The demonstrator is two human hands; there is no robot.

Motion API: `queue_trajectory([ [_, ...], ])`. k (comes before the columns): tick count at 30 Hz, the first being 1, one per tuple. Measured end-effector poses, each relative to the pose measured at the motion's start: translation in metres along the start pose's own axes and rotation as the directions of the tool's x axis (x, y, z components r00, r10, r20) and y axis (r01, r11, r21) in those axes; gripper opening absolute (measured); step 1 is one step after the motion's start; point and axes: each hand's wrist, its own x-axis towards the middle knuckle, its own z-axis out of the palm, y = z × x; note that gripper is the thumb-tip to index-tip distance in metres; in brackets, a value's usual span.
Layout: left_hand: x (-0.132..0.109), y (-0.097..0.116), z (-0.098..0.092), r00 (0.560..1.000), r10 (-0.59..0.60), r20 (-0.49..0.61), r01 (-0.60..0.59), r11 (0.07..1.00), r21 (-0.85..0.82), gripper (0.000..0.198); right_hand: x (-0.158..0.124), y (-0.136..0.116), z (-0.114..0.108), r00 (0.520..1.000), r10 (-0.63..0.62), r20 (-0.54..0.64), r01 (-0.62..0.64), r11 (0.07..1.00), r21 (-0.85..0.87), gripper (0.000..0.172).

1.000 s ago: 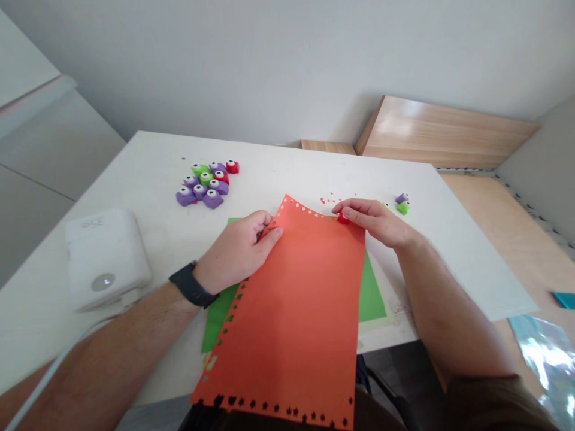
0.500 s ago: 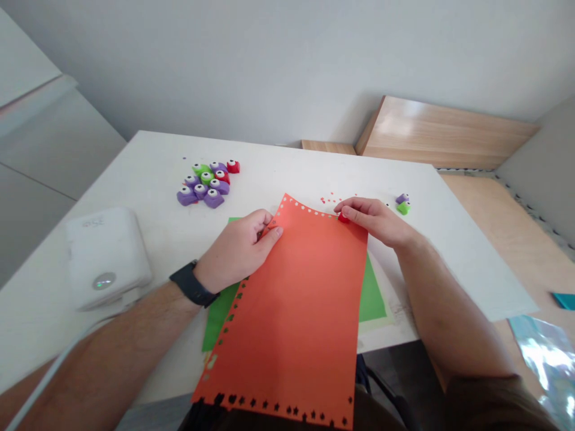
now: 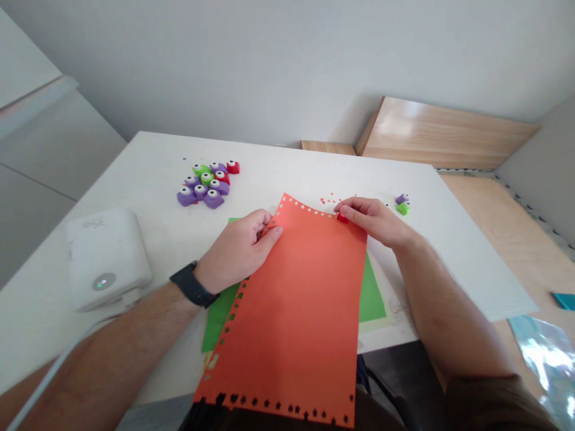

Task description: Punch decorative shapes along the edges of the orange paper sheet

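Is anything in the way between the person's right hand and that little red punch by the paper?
No, nothing visible stands between them. The right hand already touches the red punch, its fingertips resting directly on it at the top edge of the orange paper.

left hand [image 3: 236,251]: pinches top-left edge of orange paper sheet [image 3: 291,317] | right hand [image 3: 377,222]: grips red craft punch [image 3: 342,219] on sheet's top edge | green sheet [image 3: 371,296]: beneath it on white desk [image 3: 314,173] | punch cluster [image 3: 204,185]: 11 o'clock | purple and green punches [image 3: 403,204]: 1 o'clock | white box [image 3: 106,257]: 9 o'clock
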Motion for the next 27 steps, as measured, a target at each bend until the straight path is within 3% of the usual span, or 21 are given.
queue_trajectory([
  [27, 0.002, -0.004, 0.000, 0.999, -0.034, 0.007, 0.034, 0.999, 0.026, 0.029, 0.002, 0.006, -0.011, 1.000, 0.007, 0.022, -0.010, 0.990, 0.142, 0.036],
])
